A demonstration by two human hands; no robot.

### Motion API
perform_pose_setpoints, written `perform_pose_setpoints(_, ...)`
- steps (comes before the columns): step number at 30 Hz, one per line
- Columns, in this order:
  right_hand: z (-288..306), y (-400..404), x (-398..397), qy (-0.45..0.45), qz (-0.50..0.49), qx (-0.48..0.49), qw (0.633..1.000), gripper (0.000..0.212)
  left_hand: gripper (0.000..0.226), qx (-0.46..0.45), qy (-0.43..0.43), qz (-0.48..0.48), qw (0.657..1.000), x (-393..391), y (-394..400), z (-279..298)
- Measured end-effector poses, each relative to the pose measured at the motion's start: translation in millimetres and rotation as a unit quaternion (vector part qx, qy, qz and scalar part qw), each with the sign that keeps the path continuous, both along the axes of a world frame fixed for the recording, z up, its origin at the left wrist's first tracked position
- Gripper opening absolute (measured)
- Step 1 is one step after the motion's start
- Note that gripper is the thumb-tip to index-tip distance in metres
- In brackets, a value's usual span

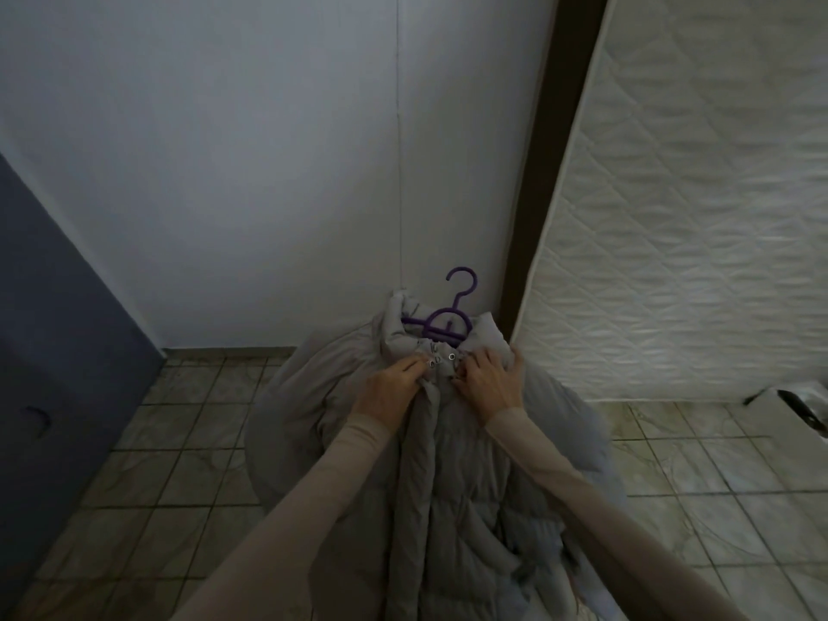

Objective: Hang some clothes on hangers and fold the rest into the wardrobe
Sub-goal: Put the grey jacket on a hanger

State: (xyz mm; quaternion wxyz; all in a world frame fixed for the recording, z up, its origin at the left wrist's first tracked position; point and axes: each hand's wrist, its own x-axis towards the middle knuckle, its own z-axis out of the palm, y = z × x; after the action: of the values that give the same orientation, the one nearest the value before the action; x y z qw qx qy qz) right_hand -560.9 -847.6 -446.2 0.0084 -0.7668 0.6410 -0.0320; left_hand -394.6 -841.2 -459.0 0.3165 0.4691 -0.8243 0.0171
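Two hands pinch the front edges of a grey puffer jacket (pixel 430 463) just under its collar, left hand (pixel 389 387) and right hand (pixel 489 382) either side of the snap fasteners (pixel 441 359). It already drapes a purple hanger (pixel 443 322). Best to line up each snap squarely before pressing.

A pale white wall (pixel 251 163) fills most of the view ahead, with a thin vertical seam (pixel 398 127) running down it. To the right of the wall stands a dark brown upright strip (pixel 544 150), and beside that a white quilted mattress (pixel 699 208) leans on end. On the left a blue-grey panel (pixel 53 333) slants down to the floor. The floor is of worn beige tiles (pixel 179 445) with dark grout lines. The light is dim and cool
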Motion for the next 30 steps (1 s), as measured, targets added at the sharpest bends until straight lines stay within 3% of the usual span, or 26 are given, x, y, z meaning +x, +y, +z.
perform_pose_setpoints(6, 6.2, 3.7, -1.8, -0.024, 0.007, -0.002, 1.0, 0.035, 0.013, 0.014, -0.024, 0.013, 1.0, -18.8, -1.4, -7.4)
perform_pose_setpoints(9, 12.3, 3.9, -4.1, -0.005, 0.014, 0.02, 1.0, 0.035, 0.025, 0.041, -0.024, 0.006, 0.999, -19.5, -7.4, -17.9)
perform_pose_setpoints(12, 12.4, 1.9, -4.6, -0.016, 0.012, 0.026, 0.999, 0.033, 0.021, -0.034, -0.043, -0.028, 0.998, -20.9, -8.1, -16.0)
perform_pose_setpoints(16, 5.9, -2.1, -4.1, -0.063, 0.007, 0.055, 0.996, 0.031, 0.012, -0.189, -0.185, -0.09, 0.96, -30.6, -5.8, -1.4)
perform_pose_setpoints(19, 5.5, -4.3, -8.9, -0.065, 0.009, 0.061, 0.996, 0.033, 0.015, -0.223, -0.227, -0.094, 0.943, -29.9, -13.8, 2.6)
perform_pose_setpoints(21, 6.7, -8.1, -12.4, -0.036, 0.011, 0.068, 0.997, 0.034, 0.019, -0.206, -0.21, -0.064, 0.954, -26.6, -17.5, -1.2)
perform_pose_setpoints(25, 7.2, -12.7, -15.9, -0.029, 0.01, 0.083, 0.996, 0.032, 0.027, -0.084, -0.102, -0.008, 0.991, -21.7, -15.4, -9.9)
perform_pose_setpoints(30, 0.3, -8.9, -17.3, -0.103, -0.004, 0.084, 0.991, 0.028, 0.012, -0.02, 0.019, 0.021, 0.999, -23.9, -11.7, -6.7)
